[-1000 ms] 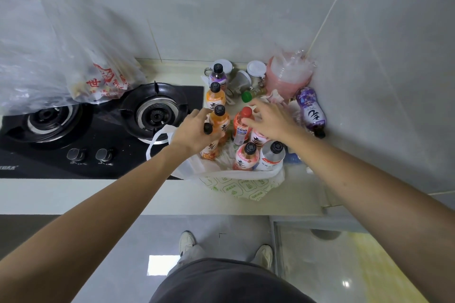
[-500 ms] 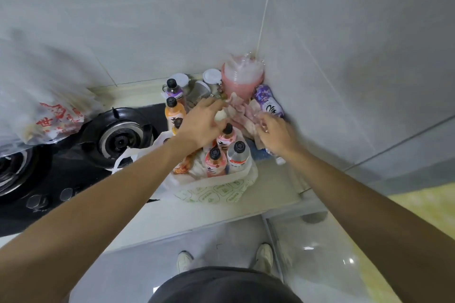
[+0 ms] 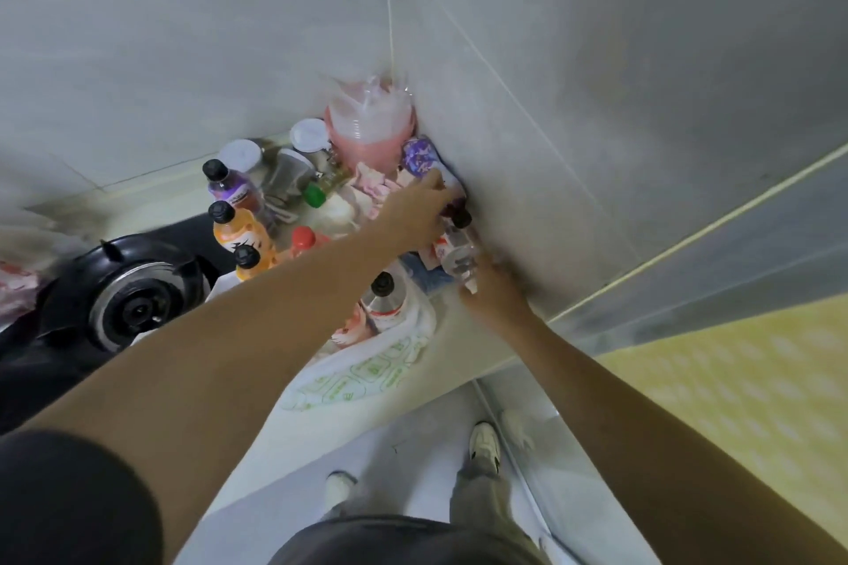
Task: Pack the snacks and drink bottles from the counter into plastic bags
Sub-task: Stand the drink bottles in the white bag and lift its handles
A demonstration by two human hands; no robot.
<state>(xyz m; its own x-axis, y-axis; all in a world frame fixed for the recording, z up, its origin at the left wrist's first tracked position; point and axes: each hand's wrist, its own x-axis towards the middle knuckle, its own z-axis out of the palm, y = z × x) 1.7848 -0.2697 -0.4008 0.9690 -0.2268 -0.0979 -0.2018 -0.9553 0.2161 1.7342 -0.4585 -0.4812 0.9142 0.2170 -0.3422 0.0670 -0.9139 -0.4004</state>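
Observation:
A white plastic bag (image 3: 367,376) with green print lies open on the counter and holds a grey bottle (image 3: 385,298) and a pink bottle (image 3: 348,330). My left hand (image 3: 413,211) reaches across the bag and grips the purple bottle (image 3: 420,154) lying against the right wall. My right hand (image 3: 491,294) holds the lower end of a clear bottle (image 3: 452,248) with a red and white label, next to that wall. Two orange bottles (image 3: 234,229), a dark purple bottle (image 3: 225,184) and a red-capped bottle (image 3: 303,239) stand left of the bag.
A pink bag of plastic cups (image 3: 367,128) fills the corner, with jars, a cup and a green-capped bottle (image 3: 314,195) beside it. A black gas burner (image 3: 133,294) lies at the left. Tiled walls close the back and right.
The view has swung right and closer. My left hand left the bottles in the bag and reached the purple bottle at the wall. My right hand took hold of the clear bottle.

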